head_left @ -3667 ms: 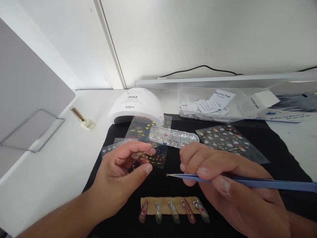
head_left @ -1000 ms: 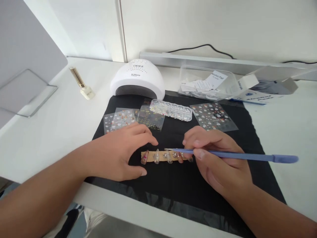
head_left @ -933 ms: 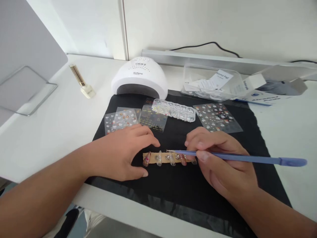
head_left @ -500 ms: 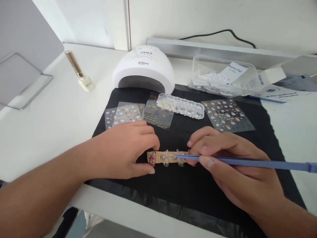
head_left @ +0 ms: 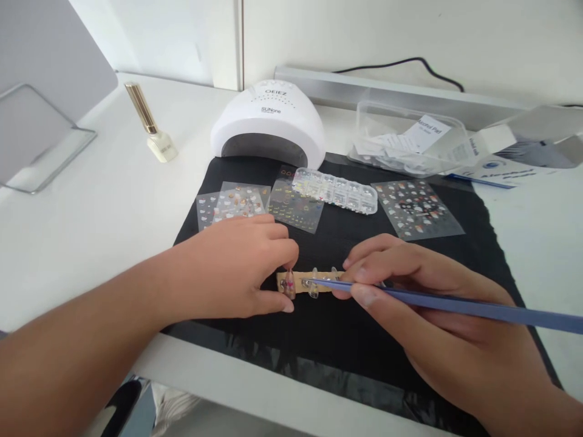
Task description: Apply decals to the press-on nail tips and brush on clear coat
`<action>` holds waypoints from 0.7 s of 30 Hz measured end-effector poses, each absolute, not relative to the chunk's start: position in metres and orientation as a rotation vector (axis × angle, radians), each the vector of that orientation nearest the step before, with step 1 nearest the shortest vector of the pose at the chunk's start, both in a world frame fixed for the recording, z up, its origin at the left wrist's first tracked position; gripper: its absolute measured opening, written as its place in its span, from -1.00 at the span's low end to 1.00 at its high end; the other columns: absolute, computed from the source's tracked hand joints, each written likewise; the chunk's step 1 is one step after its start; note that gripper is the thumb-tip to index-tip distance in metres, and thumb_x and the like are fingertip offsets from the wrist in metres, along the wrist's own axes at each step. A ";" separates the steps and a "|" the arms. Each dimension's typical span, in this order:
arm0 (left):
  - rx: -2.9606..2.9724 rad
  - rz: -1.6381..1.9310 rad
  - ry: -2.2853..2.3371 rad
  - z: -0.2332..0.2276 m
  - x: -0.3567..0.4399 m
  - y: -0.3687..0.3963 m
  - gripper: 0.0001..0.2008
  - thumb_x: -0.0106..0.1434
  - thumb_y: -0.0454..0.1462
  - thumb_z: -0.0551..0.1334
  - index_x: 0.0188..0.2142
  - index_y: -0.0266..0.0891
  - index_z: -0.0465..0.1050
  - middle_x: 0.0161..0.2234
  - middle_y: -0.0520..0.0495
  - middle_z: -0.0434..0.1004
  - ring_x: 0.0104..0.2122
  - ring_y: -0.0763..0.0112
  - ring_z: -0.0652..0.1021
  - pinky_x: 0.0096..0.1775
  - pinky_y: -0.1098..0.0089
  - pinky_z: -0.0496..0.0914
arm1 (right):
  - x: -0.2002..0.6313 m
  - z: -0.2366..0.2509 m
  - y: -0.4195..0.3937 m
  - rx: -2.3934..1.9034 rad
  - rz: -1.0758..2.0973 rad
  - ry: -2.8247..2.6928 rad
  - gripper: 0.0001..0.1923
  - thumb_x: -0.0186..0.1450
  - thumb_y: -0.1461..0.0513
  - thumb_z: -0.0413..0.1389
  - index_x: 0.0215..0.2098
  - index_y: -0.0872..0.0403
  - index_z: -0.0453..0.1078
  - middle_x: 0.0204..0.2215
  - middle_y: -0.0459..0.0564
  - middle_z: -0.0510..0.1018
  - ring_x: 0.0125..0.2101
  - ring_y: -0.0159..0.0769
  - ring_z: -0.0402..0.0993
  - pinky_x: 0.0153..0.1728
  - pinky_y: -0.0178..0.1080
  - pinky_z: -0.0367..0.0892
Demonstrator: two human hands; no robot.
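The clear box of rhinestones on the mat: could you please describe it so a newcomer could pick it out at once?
Start at the white dome-shaped nail lamp at the back of the black mat. Just in front of it, to the right, lies the clear rhinestone box. Unlike the flat sticker sheets either side, it is a long raised case split into small glittering compartments.

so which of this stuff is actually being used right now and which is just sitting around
In use:
- left hand, steadying the end of the nail strip
- right hand, gripping the blue tweezers, tip at the strip's nails
- black mat underneath

Lying about:
- nail lamp
- rhinestone box
- sticker sheets
- polish bottle
- alcohol pad tub
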State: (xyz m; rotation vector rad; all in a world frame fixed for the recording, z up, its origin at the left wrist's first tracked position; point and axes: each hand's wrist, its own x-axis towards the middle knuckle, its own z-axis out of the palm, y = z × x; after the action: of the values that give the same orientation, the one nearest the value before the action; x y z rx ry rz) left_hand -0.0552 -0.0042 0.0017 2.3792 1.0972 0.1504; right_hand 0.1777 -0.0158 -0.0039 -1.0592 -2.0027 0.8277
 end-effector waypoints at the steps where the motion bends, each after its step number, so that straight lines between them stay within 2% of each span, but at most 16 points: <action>1: 2.382 0.152 1.099 0.001 -0.055 -0.004 -0.78 0.17 -0.17 0.45 -0.34 -0.21 0.49 -0.33 -0.03 0.50 -0.24 0.19 0.49 -0.25 0.28 0.32 | 0.176 -0.003 -0.016 -1.072 0.826 -2.004 -0.91 0.31 0.24 0.21 -0.38 -0.06 0.46 -0.42 -0.01 0.59 -0.39 -0.18 0.53 -0.51 -0.16 0.35; 13: 2.280 0.162 0.963 -0.008 -0.061 0.009 -0.81 0.15 -0.21 0.48 -0.29 -0.20 0.55 -0.32 -0.03 0.54 -0.21 0.19 0.51 -0.21 0.28 0.32 | 0.175 -0.001 -0.006 -1.098 0.891 -2.055 -0.90 0.33 0.20 0.21 -0.37 -0.08 0.46 -0.46 -0.05 0.58 -0.40 -0.20 0.52 -0.49 -0.18 0.35; 21: 2.310 0.190 0.934 -0.012 -0.061 0.010 -0.86 0.18 -0.22 0.43 -0.35 -0.20 0.54 -0.35 -0.03 0.50 -0.27 0.23 0.49 -0.24 0.28 0.31 | 0.177 -0.004 0.002 -1.064 0.986 -2.102 -0.90 0.33 0.20 0.21 -0.37 -0.08 0.45 -0.48 -0.08 0.57 -0.43 -0.26 0.50 -0.50 -0.22 0.36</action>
State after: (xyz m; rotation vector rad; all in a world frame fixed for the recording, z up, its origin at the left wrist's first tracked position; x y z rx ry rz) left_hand -0.0614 0.0097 -0.0118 2.3102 0.9341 0.1902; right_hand 0.1770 0.0022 -0.0039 -1.0637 -2.1018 0.9859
